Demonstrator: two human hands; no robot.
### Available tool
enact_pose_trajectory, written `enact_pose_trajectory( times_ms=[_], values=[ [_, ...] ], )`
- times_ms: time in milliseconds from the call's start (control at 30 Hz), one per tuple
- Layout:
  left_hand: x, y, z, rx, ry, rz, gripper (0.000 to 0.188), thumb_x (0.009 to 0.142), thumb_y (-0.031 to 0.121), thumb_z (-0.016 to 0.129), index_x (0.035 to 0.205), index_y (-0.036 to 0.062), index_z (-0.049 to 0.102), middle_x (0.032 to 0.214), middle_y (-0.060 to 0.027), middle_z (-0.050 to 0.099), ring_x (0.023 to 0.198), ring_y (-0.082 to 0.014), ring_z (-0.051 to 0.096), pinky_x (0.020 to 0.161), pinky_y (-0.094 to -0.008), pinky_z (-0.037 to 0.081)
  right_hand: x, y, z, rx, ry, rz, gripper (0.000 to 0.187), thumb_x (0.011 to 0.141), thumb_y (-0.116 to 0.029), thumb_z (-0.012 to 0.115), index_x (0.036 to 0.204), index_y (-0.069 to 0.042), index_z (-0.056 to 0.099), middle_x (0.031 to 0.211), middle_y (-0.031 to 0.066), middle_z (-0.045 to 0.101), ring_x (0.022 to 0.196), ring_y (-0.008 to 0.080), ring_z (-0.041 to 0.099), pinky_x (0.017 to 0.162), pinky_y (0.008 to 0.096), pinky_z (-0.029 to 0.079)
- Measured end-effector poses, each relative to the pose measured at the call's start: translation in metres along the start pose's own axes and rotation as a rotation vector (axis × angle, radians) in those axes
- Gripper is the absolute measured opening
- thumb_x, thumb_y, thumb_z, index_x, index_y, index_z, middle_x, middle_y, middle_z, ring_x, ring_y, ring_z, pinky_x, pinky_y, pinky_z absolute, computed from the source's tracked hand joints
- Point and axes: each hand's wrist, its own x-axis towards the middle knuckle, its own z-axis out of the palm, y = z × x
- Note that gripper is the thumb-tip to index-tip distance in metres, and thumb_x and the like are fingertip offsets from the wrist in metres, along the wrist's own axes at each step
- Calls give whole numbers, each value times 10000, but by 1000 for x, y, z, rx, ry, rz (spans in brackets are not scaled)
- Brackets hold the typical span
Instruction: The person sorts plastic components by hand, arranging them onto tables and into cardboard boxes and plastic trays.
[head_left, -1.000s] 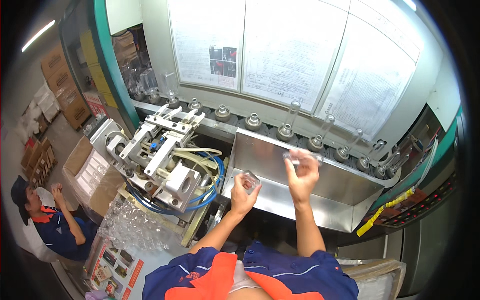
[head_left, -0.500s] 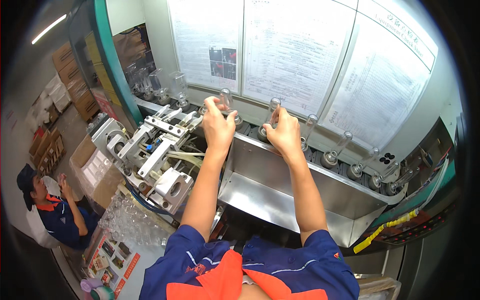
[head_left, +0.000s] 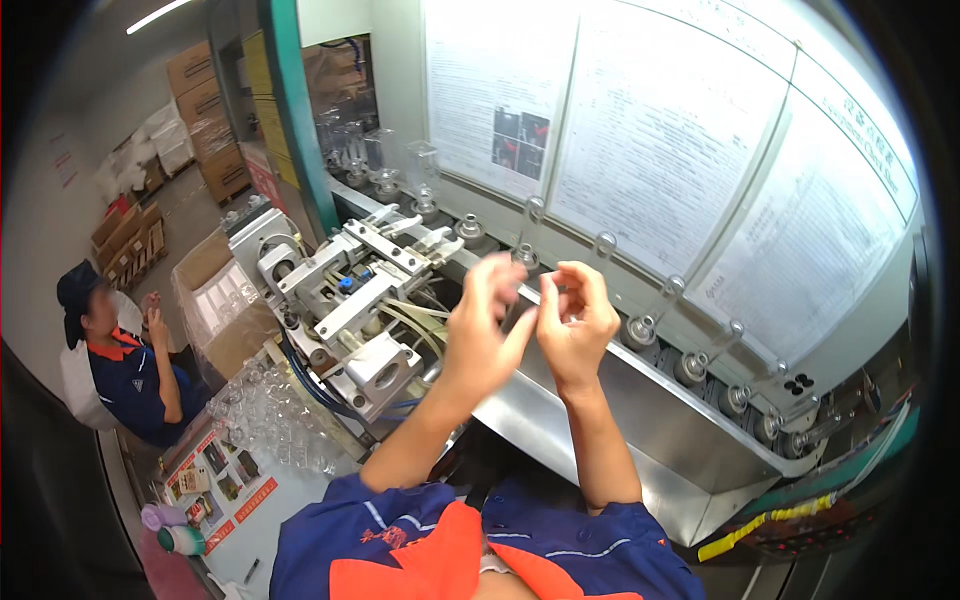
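My left hand [head_left: 482, 345] and right hand [head_left: 580, 335], fingers curled, are close together near a silvery, long metal trough [head_left: 650, 425]. I cannot tell whether either grips anything.

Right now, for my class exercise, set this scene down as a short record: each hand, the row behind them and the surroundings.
Left hand: raised, blurred; anything held is unclear
Right hand: beside the left, fingers curled; contents unclear
Row behind: clear tubes, wider clear bottles further left, on round metal holders
Beyond right forearm: steel tray
Left: metal clamping machine
Worktable: heap of clear containers
Far left: co-worker
Wall: printed sheets
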Motion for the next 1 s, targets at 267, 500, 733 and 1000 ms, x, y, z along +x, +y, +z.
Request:
enact_pose_trajectory(
  times_ms=[267,500,733,1000],
  values=[
    [33,35,-164,288,303,312,287,771,-43,652,955,40,448,774,-29,606,622,-53,468,576,-185,369,66,27,136,-148,-416,186,618,694,-112,726,1181,96,408,1001,206,636,858,280,654,753,360,520],
    [151,-106,-189,603,123,-264,660,640,288,812,1106,20,430,937,-112,673,824,-209,627,763,-326,492,91,62,219,-520,-630,301,923,496,-212,877,1171,132,350,1035,278,607,1012,376,593,896,393,468],
    [202,-168,-158,807,7,-488,828,598,364,799,1191,-7,355,1043,-196,616,1032,-331,573,917,-411,414,82,92,236,-337,-524,264,641,468,-148,826,1008,45,541,910,189,645,856,293,639,794,355,500],
    [223,-205,-131,882,-3,-606,903,586,308,811,1235,-10,269,1124,-205,583,1119,-334,529,956,-440,370,86,42,205,-79,-304,201,470,637,-47,658,1056,-8,447,859,171,642,807,266,651,736,345,502]
  ],
)
